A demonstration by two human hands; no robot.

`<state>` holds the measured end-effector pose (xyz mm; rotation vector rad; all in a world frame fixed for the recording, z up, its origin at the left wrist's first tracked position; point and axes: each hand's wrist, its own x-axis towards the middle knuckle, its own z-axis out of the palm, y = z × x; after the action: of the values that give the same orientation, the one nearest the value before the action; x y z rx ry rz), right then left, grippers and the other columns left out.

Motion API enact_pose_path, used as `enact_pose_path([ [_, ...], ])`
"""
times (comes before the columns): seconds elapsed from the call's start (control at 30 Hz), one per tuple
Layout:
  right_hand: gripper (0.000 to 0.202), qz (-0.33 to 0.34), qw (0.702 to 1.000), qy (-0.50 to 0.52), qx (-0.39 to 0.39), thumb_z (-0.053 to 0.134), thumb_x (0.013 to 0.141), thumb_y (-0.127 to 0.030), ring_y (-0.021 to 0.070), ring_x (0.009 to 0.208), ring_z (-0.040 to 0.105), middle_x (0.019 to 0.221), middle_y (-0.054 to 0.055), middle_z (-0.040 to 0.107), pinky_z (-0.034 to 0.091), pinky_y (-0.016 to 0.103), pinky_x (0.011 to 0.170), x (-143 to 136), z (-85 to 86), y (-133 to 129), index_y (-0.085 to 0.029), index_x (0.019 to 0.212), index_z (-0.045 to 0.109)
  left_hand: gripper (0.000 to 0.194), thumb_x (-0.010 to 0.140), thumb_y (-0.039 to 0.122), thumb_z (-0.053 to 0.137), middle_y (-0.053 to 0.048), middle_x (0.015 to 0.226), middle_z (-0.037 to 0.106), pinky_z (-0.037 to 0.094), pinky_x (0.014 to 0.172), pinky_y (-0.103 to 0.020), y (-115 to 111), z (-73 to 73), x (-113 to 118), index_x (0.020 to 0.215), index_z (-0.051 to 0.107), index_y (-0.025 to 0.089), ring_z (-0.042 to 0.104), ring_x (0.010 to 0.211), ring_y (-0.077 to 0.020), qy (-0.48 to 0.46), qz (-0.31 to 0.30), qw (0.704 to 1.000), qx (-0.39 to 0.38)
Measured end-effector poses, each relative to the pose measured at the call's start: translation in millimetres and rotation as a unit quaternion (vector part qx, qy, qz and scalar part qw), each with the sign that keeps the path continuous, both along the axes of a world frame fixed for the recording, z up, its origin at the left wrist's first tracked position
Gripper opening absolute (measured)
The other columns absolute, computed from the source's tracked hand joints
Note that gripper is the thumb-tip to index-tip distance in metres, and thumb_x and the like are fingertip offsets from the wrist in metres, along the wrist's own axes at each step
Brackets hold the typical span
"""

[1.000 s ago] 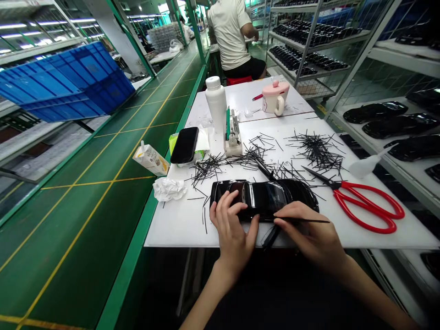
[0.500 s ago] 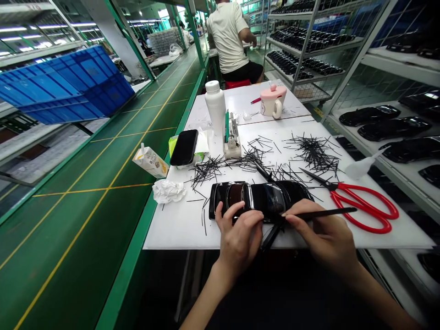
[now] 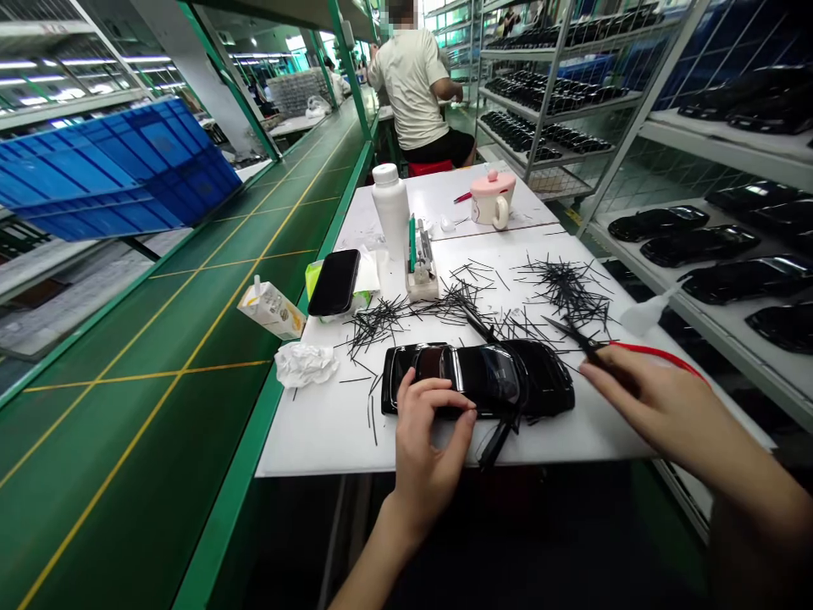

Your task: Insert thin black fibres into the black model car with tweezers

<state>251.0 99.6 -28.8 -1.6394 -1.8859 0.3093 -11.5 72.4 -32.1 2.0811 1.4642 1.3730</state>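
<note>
A glossy black model car [image 3: 483, 377] lies lengthwise near the table's front edge. My left hand [image 3: 428, 440] rests against its near side, fingertips over the body, with thumb and index finger pinched together; anything between them is too small to make out. Black strips [image 3: 499, 440] hang from the car's near side by the door. My right hand [image 3: 648, 394] is closed over the scissors [image 3: 575, 335] at the pivot and red handles, blades pointing away to the left. Something dark shows under its palm, mostly hidden.
Heaps of thin black strips [image 3: 565, 288] lie behind the car. Around them are a phone [image 3: 334, 282], a drink carton [image 3: 272, 309], crumpled tissue [image 3: 306, 364], a white bottle [image 3: 390, 207] and a lidded mug [image 3: 492, 203]. A conveyor [image 3: 209, 313] runs left; racks of cars [image 3: 692, 241] stand right.
My right hand has left the car's near side, where it held a slim black tool, and moved right onto the scissors. My left hand stays at the car.
</note>
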Motion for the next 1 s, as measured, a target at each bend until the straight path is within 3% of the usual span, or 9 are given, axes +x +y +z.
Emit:
enact_pose_path([
  [0.07, 0.037, -0.015, 0.991, -0.131, -0.024, 0.046, 0.091, -0.058, 0.0216, 0.043, 0.055, 0.051, 0.000, 0.058, 0.030, 0.031, 0.043, 7.5, -13.4, 4.1, -0.024, 0.083, 0.059, 0.013, 0.086, 0.014, 0.062, 0.001, 0.083, 0.071, 0.034, 0.115, -0.051, 0.4, 4.1, -0.3, 0.093, 0.056, 0.024, 0.066, 0.096, -0.0177, -0.015, -0.003, 1.000, -0.025],
  [0.13, 0.037, -0.030, 0.984, -0.176, -0.026, 0.040, 0.094, -0.054, 0.0229, 0.050, 0.060, 0.062, 0.002, 0.066, 0.032, 0.031, 0.045, 10.8, -21.6, 5.0, -0.024, 0.088, 0.058, 0.011, 0.086, 0.015, 0.061, 0.001, 0.083, 0.071, 0.035, 0.114, -0.051, 1.1, 7.5, -0.5, 0.090, 0.056, 0.024, 0.067, 0.093, -0.0178, -0.018, -0.006, 0.999, -0.048],
  [0.3, 0.035, -0.068, 0.976, -0.207, 0.020, 0.040, 0.095, -0.051, 0.0313, 0.083, 0.065, 0.095, 0.010, 0.069, 0.047, 0.039, 0.060, 33.0, -24.7, 2.1, -0.022, 0.100, 0.059, 0.010, 0.086, 0.017, 0.062, 0.003, 0.080, 0.069, 0.032, 0.115, -0.052, 3.3, 12.7, -2.3, 0.086, 0.055, 0.025, 0.067, 0.089, -0.0170, -0.035, -0.016, 0.994, -0.101],
  [0.47, 0.036, 0.031, 0.983, -0.180, 0.015, 0.048, 0.092, -0.045, 0.0316, 0.086, 0.068, 0.104, 0.013, 0.070, 0.054, 0.044, 0.070, 75.4, -40.1, 6.3, -0.022, 0.118, 0.059, 0.010, 0.086, 0.019, 0.062, 0.005, 0.080, 0.067, 0.028, 0.116, -0.054, 4.5, 13.8, -1.2, 0.084, 0.054, 0.025, 0.066, 0.084, -0.0153, -0.068, -0.013, 0.989, -0.133],
  [0.63, 0.035, 0.050, 0.990, -0.129, -0.026, 0.059, 0.088, -0.042, 0.0310, 0.087, 0.070, 0.105, 0.017, 0.070, 0.056, 0.041, 0.068, 95.0, -41.2, 11.3, -0.025, 0.120, 0.060, 0.007, 0.087, 0.019, 0.061, 0.002, 0.083, 0.067, 0.030, 0.115, -0.052, 3.4, 13.5, 2.3, 0.085, 0.056, 0.024, 0.065, 0.084, -0.0164, -0.092, -0.004, 0.985, -0.146],
  [0.73, 0.039, 0.028, 0.995, -0.078, -0.064, 0.060, 0.087, -0.047, 0.0287, 0.087, 0.071, 0.107, 0.016, 0.071, 0.057, 0.038, 0.067, 93.6, -29.6, 7.0, -0.027, 0.121, 0.057, 0.006, 0.087, 0.019, 0.061, 0.000, 0.085, 0.066, 0.033, 0.112, -0.050, 2.3, 15.0, 3.7, 0.085, 0.057, 0.023, 0.064, 0.086, -0.0176, -0.110, -0.001, 0.983, -0.148],
  [0.83, 0.053, -0.028, 0.999, -0.018, -0.040, 0.060, 0.083, -0.056, 0.0310, 0.093, 0.071, 0.110, 0.015, 0.070, 0.059, 0.037, 0.065, 81.2, -16.4, -4.6, -0.027, 0.127, 0.052, 0.003, 0.088, 0.022, 0.060, -0.001, 0.087, 0.064, 0.038, 0.107, -0.048, 1.1, 16.6, 4.5, 0.086, 0.058, 0.023, 0.063, 0.090, -0.0191, -0.136, 0.001, 0.976, -0.173],
  [0.9, 0.063, -0.025, 0.999, 0.042, -0.022, 0.063, 0.079, -0.057, 0.0313, 0.093, 0.071, 0.109, 0.014, 0.069, 0.060, 0.034, 0.059, 65.6, -9.5, -15.3, -0.027, 0.132, 0.049, 0.003, 0.089, 0.024, 0.060, -0.002, 0.089, 0.063, 0.041, 0.103, -0.044, 0.4, 17.1, 4.9, 0.086, 0.058, 0.023, 0.061, 0.097, -0.0208, -0.152, 0.006, 0.969, -0.196],
  [1.0, 0.068, 0.018, 0.992, 0.115, -0.057, 0.068, 0.076, -0.056, 0.0256, 0.079, 0.071, 0.105, 0.011, 0.068, 0.059, 0.029, 0.052, 35.8, -3.4, -31.8, -0.026, 0.134, 0.049, 0.003, 0.089, 0.025, 0.060, -0.003, 0.091, 0.063, 0.043, 0.097, -0.040, -0.2, 17.1, 5.6, 0.088, 0.058, 0.023, 0.058, 0.103, -0.0221, -0.171, 0.010, 0.962, -0.212],
])
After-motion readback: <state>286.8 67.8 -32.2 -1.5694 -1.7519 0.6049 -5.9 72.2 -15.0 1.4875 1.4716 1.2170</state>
